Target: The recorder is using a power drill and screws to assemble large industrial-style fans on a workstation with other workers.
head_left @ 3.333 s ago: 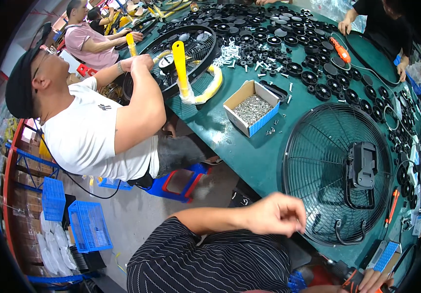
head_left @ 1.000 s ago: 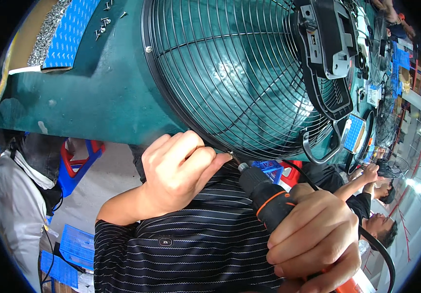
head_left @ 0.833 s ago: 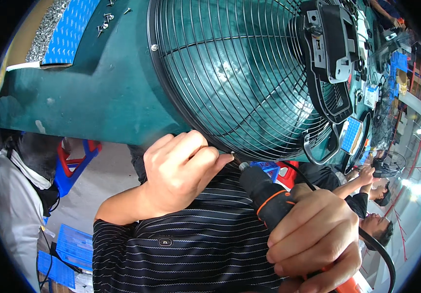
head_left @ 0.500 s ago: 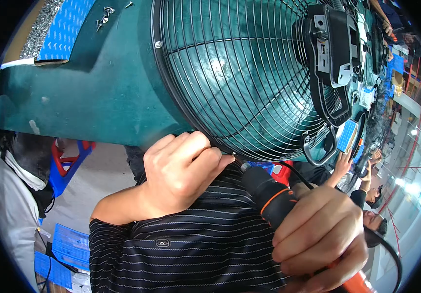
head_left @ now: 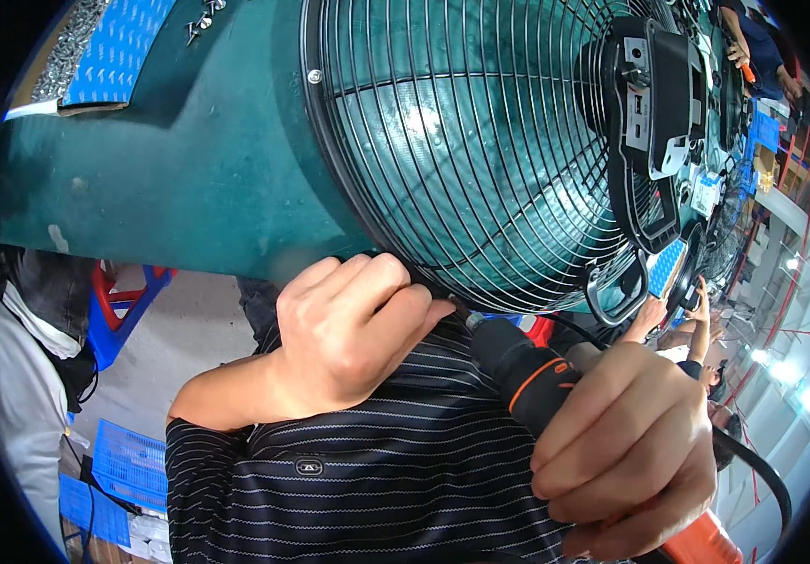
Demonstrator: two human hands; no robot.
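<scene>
A round black wire fan guard [head_left: 480, 179] stands on edge on the green table, with a black control box and handle [head_left: 654, 103] at its hub. My left hand [head_left: 348, 334] is closed at the guard's lower rim, its thumb and fingers pressed together there; the fingertips are partly hidden. Wrapped round a black and orange power screwdriver [head_left: 527, 376] is my right hand [head_left: 630, 446]. Its bit points up at the rim, right beside my left thumb tip. A tiny screw seems to sit at the bit's end, too small to see well.
Several loose screws [head_left: 203, 23] lie on the green table [head_left: 141, 188] near a box of screws [head_left: 76, 52] with a blue printed flap. A black cord [head_left: 757, 470] runs behind my right hand. Blue baskets [head_left: 132, 465] stand on the floor at left. Co-workers' hands [head_left: 649, 315] work at right.
The view has shifted slightly, with the fan guard a little further right. The screwdriver and my right hand sit slightly lower and further right in the picture. My left hand keeps its hold.
</scene>
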